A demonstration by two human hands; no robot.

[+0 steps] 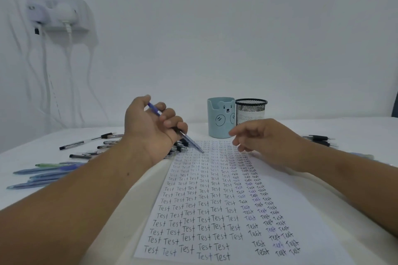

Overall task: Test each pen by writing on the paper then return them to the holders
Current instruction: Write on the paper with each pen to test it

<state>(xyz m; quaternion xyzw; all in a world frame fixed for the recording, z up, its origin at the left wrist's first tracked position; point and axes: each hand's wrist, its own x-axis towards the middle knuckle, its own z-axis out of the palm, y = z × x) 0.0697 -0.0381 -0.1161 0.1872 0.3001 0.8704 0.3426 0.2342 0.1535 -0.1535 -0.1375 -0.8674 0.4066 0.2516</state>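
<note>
My left hand (pixel 150 127) grips a blue pen (pixel 192 141) above the far left corner of the paper (pixel 215 200), its tip pointing down toward the sheet. The paper is covered in columns of the word "Test". My right hand (pixel 265 137) hovers over the far right part of the paper with fingers loosely curled, holding nothing. Two holders stand beyond the paper: a light blue bear cup (pixel 219 118) and a black mesh cup (pixel 251 111). I see no pens standing in them.
Several black and blue pens (pixel 71 157) lie loose on the white table (pixel 355 131) to the left. A few dark pens (pixel 318 139) lie to the right. A wall socket with cables (pixel 58 13) hangs at the upper left.
</note>
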